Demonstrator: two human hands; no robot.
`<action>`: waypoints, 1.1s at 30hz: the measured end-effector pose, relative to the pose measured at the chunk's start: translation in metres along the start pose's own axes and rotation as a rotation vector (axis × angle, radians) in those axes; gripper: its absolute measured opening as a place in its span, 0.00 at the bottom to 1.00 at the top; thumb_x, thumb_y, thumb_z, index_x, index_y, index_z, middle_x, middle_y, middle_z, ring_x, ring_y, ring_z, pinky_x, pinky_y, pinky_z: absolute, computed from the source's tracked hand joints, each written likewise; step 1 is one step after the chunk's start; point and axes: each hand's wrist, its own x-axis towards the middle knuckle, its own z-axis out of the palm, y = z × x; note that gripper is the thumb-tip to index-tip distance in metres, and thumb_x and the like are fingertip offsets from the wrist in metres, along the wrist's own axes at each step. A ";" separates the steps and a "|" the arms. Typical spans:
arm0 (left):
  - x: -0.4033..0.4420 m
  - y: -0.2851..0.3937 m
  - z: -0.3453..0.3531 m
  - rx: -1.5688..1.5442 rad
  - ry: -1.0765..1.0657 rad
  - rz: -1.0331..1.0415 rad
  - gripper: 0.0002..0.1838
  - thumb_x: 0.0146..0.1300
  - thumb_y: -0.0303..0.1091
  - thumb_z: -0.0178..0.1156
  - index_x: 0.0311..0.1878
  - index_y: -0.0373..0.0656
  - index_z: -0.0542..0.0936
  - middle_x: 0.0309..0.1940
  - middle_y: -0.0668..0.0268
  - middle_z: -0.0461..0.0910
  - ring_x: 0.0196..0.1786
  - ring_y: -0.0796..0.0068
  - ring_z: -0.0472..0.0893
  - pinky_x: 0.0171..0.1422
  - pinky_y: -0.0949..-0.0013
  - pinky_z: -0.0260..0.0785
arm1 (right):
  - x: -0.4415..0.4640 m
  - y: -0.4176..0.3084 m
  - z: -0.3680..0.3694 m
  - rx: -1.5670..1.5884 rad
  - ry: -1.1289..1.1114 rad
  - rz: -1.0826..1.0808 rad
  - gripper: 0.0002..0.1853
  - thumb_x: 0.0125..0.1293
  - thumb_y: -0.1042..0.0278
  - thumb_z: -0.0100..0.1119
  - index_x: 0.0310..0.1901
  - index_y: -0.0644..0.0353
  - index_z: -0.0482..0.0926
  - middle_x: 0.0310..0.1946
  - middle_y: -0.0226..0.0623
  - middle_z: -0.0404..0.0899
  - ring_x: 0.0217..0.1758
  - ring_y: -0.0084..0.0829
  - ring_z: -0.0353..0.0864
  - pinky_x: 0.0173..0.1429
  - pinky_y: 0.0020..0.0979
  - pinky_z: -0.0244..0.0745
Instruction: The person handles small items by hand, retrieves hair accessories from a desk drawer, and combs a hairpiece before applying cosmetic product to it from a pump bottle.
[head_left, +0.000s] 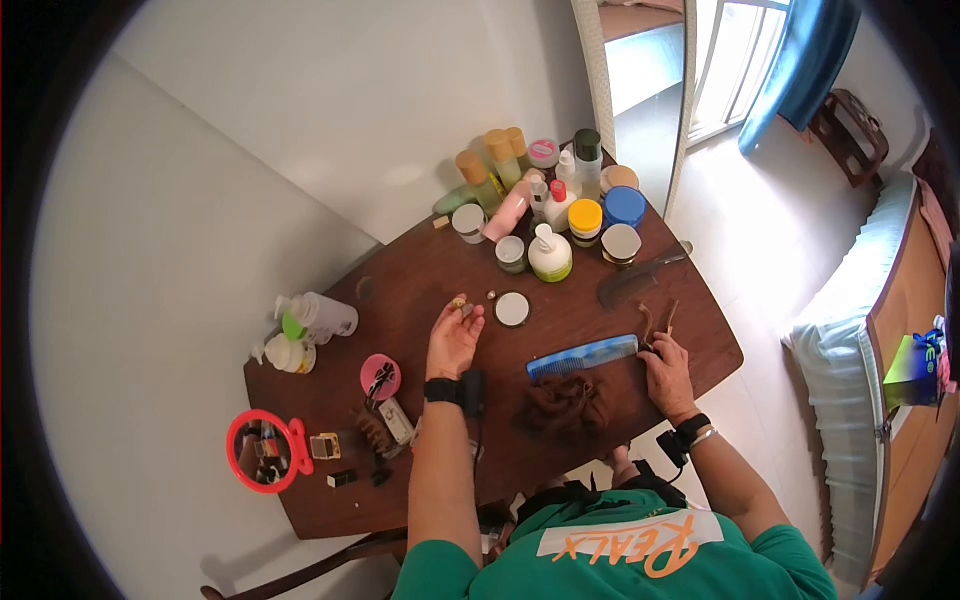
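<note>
My left hand (455, 342) is over the middle of the table, palm up with its fingers curled. A tiny yellowish object (459, 301) shows at its fingertips, too small to name. Just right of it are a round white-topped lid (512, 309) and a tiny light piece (491, 295). My right hand (668, 372) is closed at the right end of a blue comb (582, 356). Two thin brown prongs (671, 316) stick out beyond its fingers; what they belong to is partly hidden. A brown, fluffy hair-like bundle (568, 405) lies below the comb.
Several bottles and jars crowd the back, including a white pump bottle (550, 255) and a blue-lidded jar (624, 206). A dark comb (640, 277) lies at right. Pump bottles (325, 317), a pink round dish (380, 377) and a red-framed mirror (268, 451) stand at left.
</note>
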 end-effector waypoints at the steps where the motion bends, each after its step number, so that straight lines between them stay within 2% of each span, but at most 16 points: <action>1: -0.002 0.000 0.005 -0.027 0.007 -0.016 0.12 0.66 0.29 0.57 0.50 0.37 0.76 0.41 0.62 0.80 0.46 0.67 0.80 0.50 0.65 0.76 | 0.000 -0.001 -0.001 0.003 -0.003 -0.001 0.13 0.55 0.80 0.55 0.42 0.60 0.79 0.46 0.42 0.72 0.62 0.44 0.69 0.61 0.43 0.65; 3: -0.001 0.000 0.014 -0.081 0.018 -0.050 0.11 0.67 0.31 0.55 0.49 0.37 0.77 0.42 0.62 0.79 0.47 0.67 0.79 0.50 0.66 0.74 | -0.001 0.001 0.000 -0.001 -0.006 0.001 0.13 0.55 0.80 0.55 0.42 0.60 0.79 0.46 0.42 0.72 0.62 0.44 0.69 0.61 0.43 0.64; 6: 0.033 -0.005 -0.042 0.080 -0.033 -0.062 0.10 0.68 0.34 0.55 0.48 0.40 0.77 0.41 0.62 0.80 0.47 0.68 0.79 0.47 0.68 0.72 | -0.001 0.001 0.002 -0.005 -0.005 0.000 0.13 0.54 0.80 0.55 0.42 0.59 0.79 0.46 0.42 0.72 0.62 0.44 0.69 0.61 0.43 0.64; 8: 0.030 0.002 0.008 0.658 0.204 -0.104 0.11 0.68 0.34 0.55 0.49 0.41 0.76 0.39 0.63 0.79 0.42 0.70 0.77 0.46 0.69 0.71 | -0.001 0.001 0.002 -0.004 0.002 -0.004 0.13 0.54 0.80 0.55 0.42 0.59 0.79 0.46 0.42 0.72 0.62 0.44 0.69 0.61 0.43 0.64; 9: 0.037 -0.005 0.008 1.016 0.118 0.136 0.11 0.67 0.35 0.55 0.49 0.41 0.75 0.38 0.61 0.79 0.42 0.66 0.78 0.46 0.66 0.71 | -0.001 0.000 0.001 -0.002 0.007 -0.007 0.13 0.54 0.80 0.55 0.42 0.59 0.79 0.46 0.42 0.73 0.62 0.44 0.69 0.61 0.43 0.64; 10: 0.043 -0.012 0.008 1.377 0.122 0.413 0.12 0.66 0.36 0.56 0.49 0.42 0.74 0.38 0.59 0.80 0.42 0.62 0.79 0.47 0.63 0.71 | -0.001 -0.001 0.000 0.000 0.012 -0.010 0.13 0.54 0.80 0.55 0.42 0.59 0.79 0.46 0.42 0.73 0.62 0.44 0.69 0.61 0.43 0.64; 13: 0.039 -0.018 0.030 1.787 0.147 0.144 0.14 0.65 0.37 0.57 0.50 0.41 0.71 0.41 0.53 0.80 0.47 0.51 0.79 0.51 0.56 0.69 | -0.001 0.001 0.001 -0.001 0.009 -0.015 0.13 0.54 0.80 0.55 0.42 0.59 0.79 0.46 0.42 0.73 0.62 0.44 0.69 0.61 0.42 0.64; 14: 0.039 -0.017 0.031 1.819 0.105 0.115 0.15 0.65 0.40 0.56 0.49 0.41 0.69 0.43 0.48 0.80 0.51 0.45 0.77 0.53 0.52 0.68 | -0.001 0.001 0.001 0.000 0.010 -0.018 0.13 0.54 0.80 0.55 0.42 0.59 0.79 0.46 0.42 0.73 0.62 0.44 0.69 0.61 0.42 0.64; 17: 0.046 -0.019 0.032 1.909 0.099 0.103 0.15 0.65 0.41 0.55 0.47 0.41 0.67 0.41 0.48 0.80 0.48 0.43 0.77 0.49 0.48 0.69 | 0.000 0.000 -0.001 0.006 0.007 -0.015 0.13 0.55 0.79 0.54 0.42 0.59 0.79 0.46 0.42 0.73 0.62 0.43 0.69 0.61 0.42 0.64; 20: 0.058 -0.029 0.008 2.085 0.101 0.306 0.12 0.67 0.39 0.53 0.45 0.40 0.68 0.35 0.53 0.80 0.39 0.52 0.81 0.40 0.55 0.71 | -0.001 0.001 0.000 0.019 0.011 -0.016 0.13 0.55 0.78 0.53 0.42 0.59 0.79 0.46 0.41 0.72 0.63 0.43 0.69 0.61 0.41 0.63; 23: 0.041 -0.014 0.035 1.252 0.304 -0.073 0.08 0.68 0.34 0.52 0.44 0.40 0.71 0.30 0.60 0.77 0.33 0.68 0.77 0.34 0.69 0.68 | -0.001 0.003 0.000 0.023 0.005 -0.019 0.13 0.56 0.78 0.53 0.43 0.59 0.78 0.46 0.41 0.72 0.63 0.43 0.69 0.62 0.41 0.63; 26: -0.011 -0.003 0.041 0.265 0.132 0.008 0.06 0.67 0.30 0.52 0.44 0.40 0.73 0.31 0.64 0.73 0.29 0.80 0.69 0.29 0.77 0.62 | -0.003 0.006 0.002 0.036 0.011 -0.030 0.14 0.56 0.78 0.52 0.44 0.59 0.78 0.47 0.42 0.72 0.63 0.43 0.68 0.62 0.42 0.62; 29: -0.070 -0.004 0.043 -0.062 -0.018 0.014 0.08 0.65 0.28 0.54 0.45 0.38 0.74 0.39 0.59 0.74 0.31 0.77 0.69 0.29 0.76 0.62 | -0.005 0.010 0.004 0.081 0.014 -0.033 0.15 0.55 0.80 0.52 0.45 0.59 0.78 0.49 0.43 0.71 0.66 0.45 0.66 0.62 0.44 0.62; 33: -0.144 -0.011 0.069 -0.146 0.224 0.152 0.11 0.65 0.26 0.53 0.50 0.35 0.73 0.41 0.57 0.72 0.32 0.77 0.67 0.29 0.77 0.59 | -0.007 0.012 0.004 0.111 0.054 -0.060 0.14 0.54 0.80 0.54 0.43 0.59 0.79 0.55 0.44 0.70 0.69 0.47 0.63 0.63 0.44 0.63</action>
